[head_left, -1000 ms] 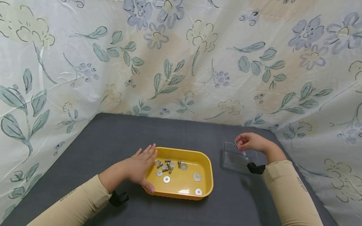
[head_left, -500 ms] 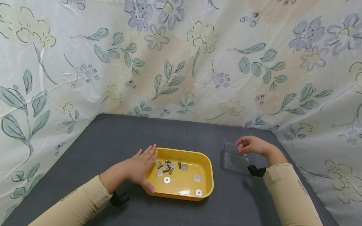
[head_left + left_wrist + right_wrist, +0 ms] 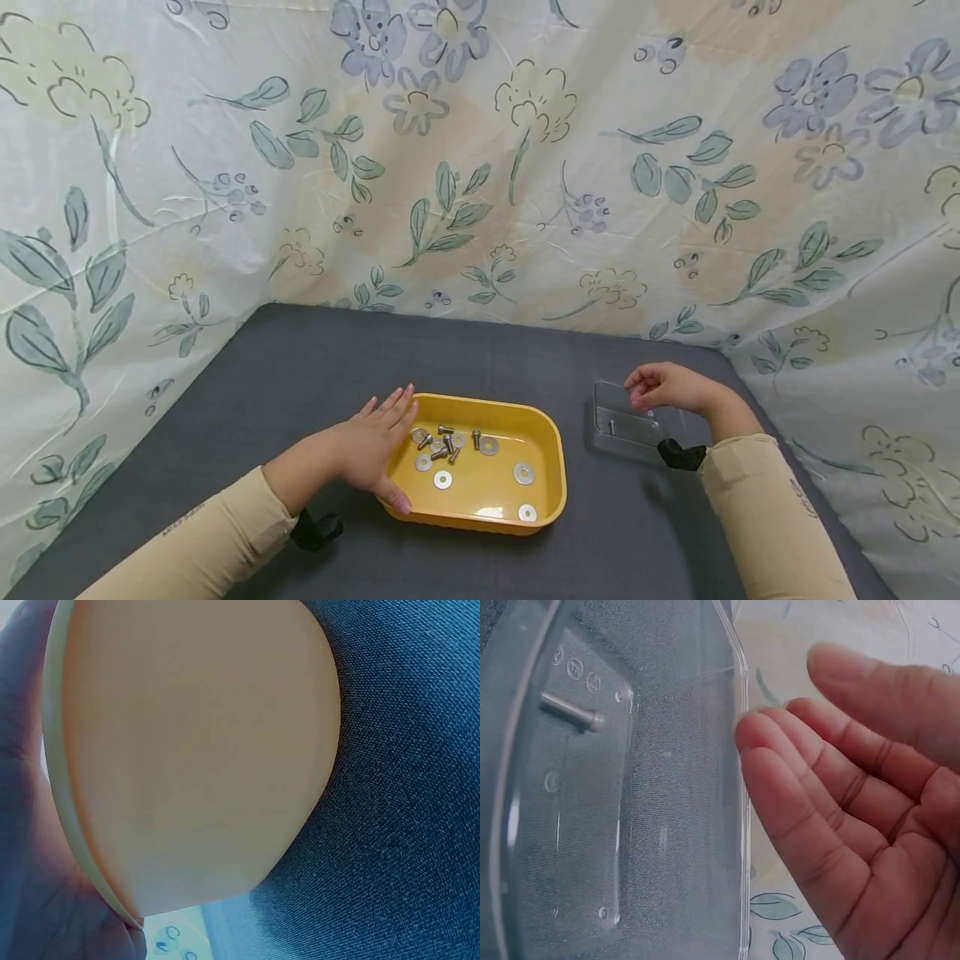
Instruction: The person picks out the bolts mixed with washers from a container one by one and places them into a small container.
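One screw (image 3: 574, 712): inside the clear box (image 3: 686, 825), which stands on the dark surface (image 3: 487, 350), apart from the yellow tray (image 3: 480, 481).
Right hand (image 3: 667, 389): at the box's rim, thumb and fingertips parted, holding nothing.
Left hand (image 3: 371, 446): fingers straight and spread across the tray's rim.
Technique: I judge the step to be releasing a screw; I would lift the fingers clear of the thin wall, the left palm steadying the tray without tipping it.
Head view: gives me loose screws (image 3: 448, 443) and washers (image 3: 523, 481) in the tray.
Right wrist view: alone resolves the parted fingertips and round marks (image 3: 574, 669) on the box floor.
Left wrist view: shows only the tray's outer wall, no contents.
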Tool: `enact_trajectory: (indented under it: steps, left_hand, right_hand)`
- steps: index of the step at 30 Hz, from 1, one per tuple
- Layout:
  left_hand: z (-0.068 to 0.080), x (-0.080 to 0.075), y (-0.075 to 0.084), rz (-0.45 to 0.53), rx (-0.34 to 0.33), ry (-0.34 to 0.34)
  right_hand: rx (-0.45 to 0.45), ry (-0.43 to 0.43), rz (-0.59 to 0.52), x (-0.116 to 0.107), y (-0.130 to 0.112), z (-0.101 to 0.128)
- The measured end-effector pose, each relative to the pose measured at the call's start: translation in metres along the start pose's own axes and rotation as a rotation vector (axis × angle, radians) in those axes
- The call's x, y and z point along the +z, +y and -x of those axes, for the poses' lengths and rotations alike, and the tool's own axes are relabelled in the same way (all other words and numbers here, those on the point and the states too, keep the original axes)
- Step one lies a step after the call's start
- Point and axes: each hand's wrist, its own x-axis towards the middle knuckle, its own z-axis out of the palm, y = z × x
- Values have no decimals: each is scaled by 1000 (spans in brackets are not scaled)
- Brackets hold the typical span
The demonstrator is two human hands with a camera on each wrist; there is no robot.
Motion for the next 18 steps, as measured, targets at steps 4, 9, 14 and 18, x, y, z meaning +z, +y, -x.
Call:
enact_trajectory:
  steps: [4,9,14,18]
  left_hand:
    - [0,1,-1,1,6,2]
    - [0,2,-1,-8,4,8]
    - [0,2,-1,-10,5,9]
    - [0,2,-1,0,6,6]
  right_hand:
    - [8,26,42,1,-3,-1]
    - [-7,43,84,2,-11,-3]
    - [-40,51,130,7,-26,-6]
    - [-74,39,151,12,-42,-9]
